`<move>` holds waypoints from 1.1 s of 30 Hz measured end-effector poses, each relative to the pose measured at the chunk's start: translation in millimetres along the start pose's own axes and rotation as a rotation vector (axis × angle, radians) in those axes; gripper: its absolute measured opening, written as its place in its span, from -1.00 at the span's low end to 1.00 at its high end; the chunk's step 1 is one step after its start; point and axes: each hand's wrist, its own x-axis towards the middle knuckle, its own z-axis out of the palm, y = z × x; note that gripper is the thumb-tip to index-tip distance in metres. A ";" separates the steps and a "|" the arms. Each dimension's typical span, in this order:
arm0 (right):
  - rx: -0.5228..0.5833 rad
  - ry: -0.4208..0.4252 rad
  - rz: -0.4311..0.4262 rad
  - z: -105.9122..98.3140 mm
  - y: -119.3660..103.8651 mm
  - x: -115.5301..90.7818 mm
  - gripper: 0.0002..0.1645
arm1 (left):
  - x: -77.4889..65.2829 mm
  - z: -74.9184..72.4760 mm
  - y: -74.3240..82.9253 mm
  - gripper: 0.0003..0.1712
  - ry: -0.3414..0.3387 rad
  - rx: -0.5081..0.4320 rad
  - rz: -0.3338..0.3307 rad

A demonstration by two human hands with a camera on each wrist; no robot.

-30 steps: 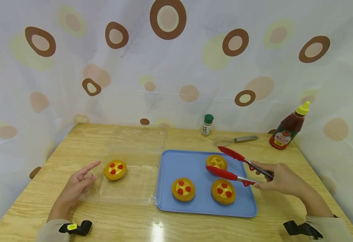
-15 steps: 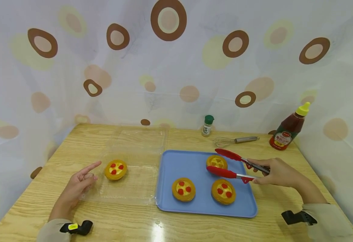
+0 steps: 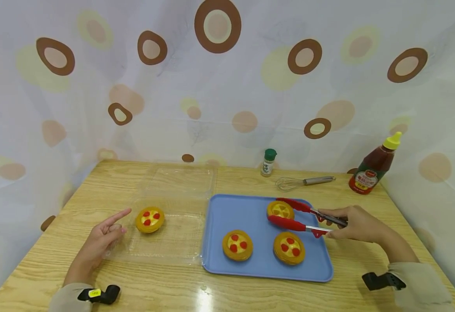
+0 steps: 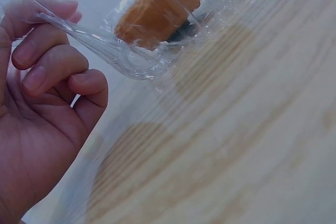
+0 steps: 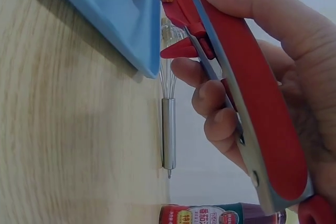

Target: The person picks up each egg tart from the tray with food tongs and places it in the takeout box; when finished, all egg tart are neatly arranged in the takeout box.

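- Your right hand (image 3: 354, 222): fingers and thumb wrapped round red-tipped metal tongs (image 3: 289, 224), arms spread
- Left of that hand: round golden tart with yellow wedge topping (image 3: 280, 210), on a blue rectangular tray (image 3: 239, 212), between the tong tips; contact unclear
- Your left hand (image 3: 100, 238): index extended, other fingers bent beside the rim of a clear plastic box (image 3: 165, 251); whether it grips, you cannot tell
- Just right of it: red-dotted round tart (image 3: 150, 219), inside the box
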 end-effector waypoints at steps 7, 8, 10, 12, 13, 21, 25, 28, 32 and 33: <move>0.038 0.012 -0.002 7.0 8.8 -1.7 -0.23 | -0.7 0.3 0.5 -0.39 0.005 0.008 0.003; 0.041 0.016 -0.003 7.9 9.6 -1.8 -0.23 | -0.9 0.1 0.6 -0.39 0.001 0.004 0.007; 0.040 0.025 -0.007 9.4 10.8 -2.0 -0.24 | -1.0 -0.3 0.5 -0.39 -0.003 0.000 0.010; 0.039 0.036 -0.009 10.5 11.5 -2.3 -0.24 | -1.0 -0.5 0.6 -0.38 -0.006 -0.003 0.010; 0.037 0.040 -0.011 10.9 11.6 -2.5 -0.24 | -0.9 -0.6 0.6 -0.38 -0.007 -0.006 0.009; -0.001 0.099 -0.034 9.7 6.1 -4.8 -0.26 | 0.2 -0.3 0.6 -0.37 -0.011 -0.010 0.018; 0.000 0.115 -0.043 8.9 -0.7 -4.0 -0.28 | 0.1 -0.6 -0.3 -0.37 -0.022 -0.020 0.024; 0.011 0.114 -0.055 9.2 -7.1 -1.3 -0.28 | 0.0 -0.3 -0.3 -0.37 -0.018 -0.027 0.021; 0.027 0.104 -0.075 9.9 -15.5 3.4 -0.28 | 0.1 0.7 0.1 -0.39 -0.009 -0.020 0.012; 0.028 0.104 -0.084 10.1 -17.6 4.7 -0.29 | 0.2 0.9 0.2 -0.39 -0.006 -0.017 0.010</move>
